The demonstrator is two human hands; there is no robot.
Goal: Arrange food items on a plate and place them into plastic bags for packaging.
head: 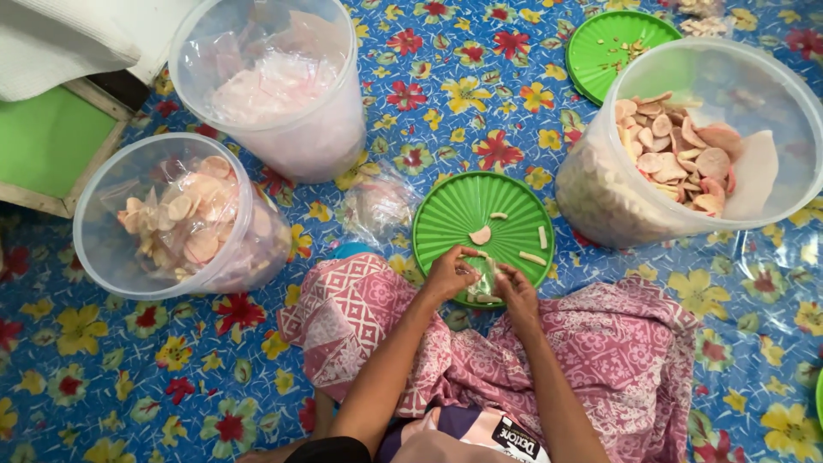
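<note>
A small clear plastic bag (485, 279), crinkled and glossy, sits pinched between the left hand (448, 274) and right hand (517, 290), both closed on it, over the near rim of a ribbed green lid (463, 210). Pale cracker pieces (481, 235) lie on it. Translucent tubs (686, 137) of crackers stand around on the flowered floor mat (111, 360).

The light is bright and soft, with only faint shadows. The far clear tub (273, 81) shines a little. Everything looks sharp; edges bend slightly.
</note>
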